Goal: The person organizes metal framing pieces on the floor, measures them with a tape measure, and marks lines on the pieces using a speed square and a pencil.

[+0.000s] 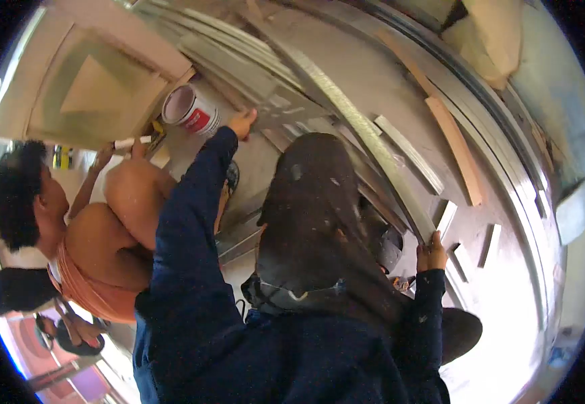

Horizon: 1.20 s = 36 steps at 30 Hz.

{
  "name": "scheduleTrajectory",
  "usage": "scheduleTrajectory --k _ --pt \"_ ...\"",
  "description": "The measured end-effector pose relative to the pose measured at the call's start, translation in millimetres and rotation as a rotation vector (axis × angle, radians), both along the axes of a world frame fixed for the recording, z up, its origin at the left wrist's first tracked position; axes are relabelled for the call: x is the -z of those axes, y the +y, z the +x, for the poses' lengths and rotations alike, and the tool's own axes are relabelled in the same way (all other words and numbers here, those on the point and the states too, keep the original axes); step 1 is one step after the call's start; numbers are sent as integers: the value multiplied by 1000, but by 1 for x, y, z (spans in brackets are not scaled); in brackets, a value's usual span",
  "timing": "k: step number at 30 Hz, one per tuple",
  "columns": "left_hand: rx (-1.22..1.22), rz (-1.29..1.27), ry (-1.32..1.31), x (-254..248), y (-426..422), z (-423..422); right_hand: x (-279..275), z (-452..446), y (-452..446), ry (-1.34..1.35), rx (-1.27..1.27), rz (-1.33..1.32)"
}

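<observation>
My right hand (pixel 431 254) is closed around the near end of a long, pale, narrow bar (pixel 346 111). The bar runs diagonally away to the upper left; I cannot tell whether it is metal or wood. To the left, my left hand (pixel 242 125) reaches forward with its fingers curled. Beside its fingertips is a flat grey piece (pixel 285 108), with a small red bit under the hand. What the left hand grips is not clear. Short pale offcuts (pixel 410 155) and a light wooden strip (pixel 454 151) lie right of the bar.
A white bucket with a red label (pixel 195 111) stands beyond my left arm. A person in orange (pixel 97 269) crouches at the left, near a framed panel (pixel 90 81). Another person (pixel 80 333) is farther back. Long metal profiles (pixel 494 135) curve along the right.
</observation>
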<state>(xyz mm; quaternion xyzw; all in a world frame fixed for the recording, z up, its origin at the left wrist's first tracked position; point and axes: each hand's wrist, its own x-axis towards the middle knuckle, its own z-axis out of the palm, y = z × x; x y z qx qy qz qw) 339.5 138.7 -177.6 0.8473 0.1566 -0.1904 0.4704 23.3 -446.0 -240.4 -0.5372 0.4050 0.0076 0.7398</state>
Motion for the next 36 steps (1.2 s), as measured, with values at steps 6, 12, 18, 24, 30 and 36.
scheduleTrajectory --k 6,12,18,24,30,36 --pt "694 299 -540 156 60 -116 9 -14 2 13 -414 -714" --pt "40 83 -143 254 -2 -236 -44 5 31 70 114 231" --pt "13 268 45 208 -49 -278 -25 3 24 -7 18 135" --pt "-197 223 -87 261 -43 -292 -66 18 39 89 343 445" --pt "-220 271 -21 230 -45 -295 -37 13 39 71 286 238" --pt "-236 430 81 254 -35 -318 -51 20 46 135 375 271"
